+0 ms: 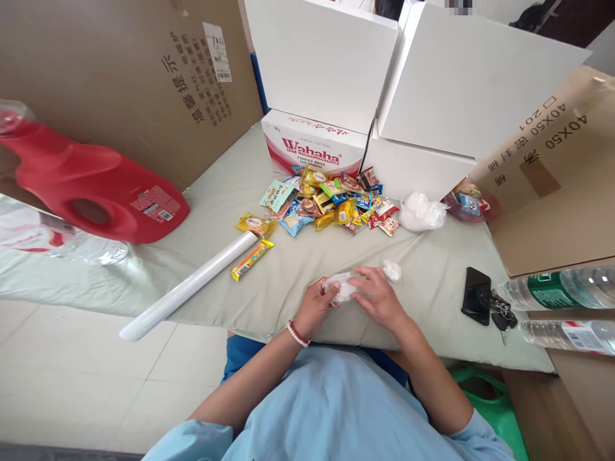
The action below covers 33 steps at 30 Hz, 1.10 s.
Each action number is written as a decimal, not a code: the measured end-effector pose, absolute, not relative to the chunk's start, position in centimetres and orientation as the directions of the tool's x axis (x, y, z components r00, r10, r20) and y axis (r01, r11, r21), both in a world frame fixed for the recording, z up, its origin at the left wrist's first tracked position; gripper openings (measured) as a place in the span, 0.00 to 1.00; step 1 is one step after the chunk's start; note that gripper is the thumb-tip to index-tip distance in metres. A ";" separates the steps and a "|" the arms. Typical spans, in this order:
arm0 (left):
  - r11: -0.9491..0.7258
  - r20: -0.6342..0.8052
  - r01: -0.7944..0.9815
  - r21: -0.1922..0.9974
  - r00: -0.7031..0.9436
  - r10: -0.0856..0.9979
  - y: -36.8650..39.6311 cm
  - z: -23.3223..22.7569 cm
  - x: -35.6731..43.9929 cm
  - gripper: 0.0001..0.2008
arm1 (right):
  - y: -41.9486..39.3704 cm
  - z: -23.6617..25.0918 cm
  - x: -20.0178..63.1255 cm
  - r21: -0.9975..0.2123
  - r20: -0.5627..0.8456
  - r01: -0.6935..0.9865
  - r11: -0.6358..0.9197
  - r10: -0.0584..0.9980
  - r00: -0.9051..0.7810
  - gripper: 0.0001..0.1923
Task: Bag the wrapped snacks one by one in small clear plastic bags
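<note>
My left hand (314, 306) and my right hand (379, 296) meet over the grey-green cloth (269, 282) near its front edge. Between them they grip a small crumpled clear plastic bag (340, 285). A bead bracelet sits on my left wrist. Beyond the hands lies a heap of small wrapped snacks (331, 202). One yellow snack bar (252, 259) rests apart, next to a long white roll of film (192, 285).
A red detergent jug (91, 182) lies at left. White boxes (432, 83) and a Wahaha carton (312, 150) stand behind the snacks, with a wad of clear bags (420, 211) beside them. A black phone with keys (480, 298) and two water bottles (562, 288) lie right.
</note>
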<state>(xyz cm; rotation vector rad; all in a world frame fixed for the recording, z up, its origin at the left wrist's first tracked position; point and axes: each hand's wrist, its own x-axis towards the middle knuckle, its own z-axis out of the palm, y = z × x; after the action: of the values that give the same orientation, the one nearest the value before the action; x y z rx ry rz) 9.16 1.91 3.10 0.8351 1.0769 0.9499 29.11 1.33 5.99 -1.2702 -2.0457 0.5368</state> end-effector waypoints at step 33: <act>0.327 -0.302 -0.276 0.904 0.128 0.945 2.3 5.2 6.9 0.23 | 0.0 7.7 32.3 -0.914 -0.355 -0.270 -0.302 0.918 0.175 0.23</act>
<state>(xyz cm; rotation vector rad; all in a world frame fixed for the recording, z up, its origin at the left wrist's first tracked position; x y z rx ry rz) 6.88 2.26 5.23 0.7982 1.0695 1.0404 32.31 0.04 7.67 -1.3588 -0.6871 1.3801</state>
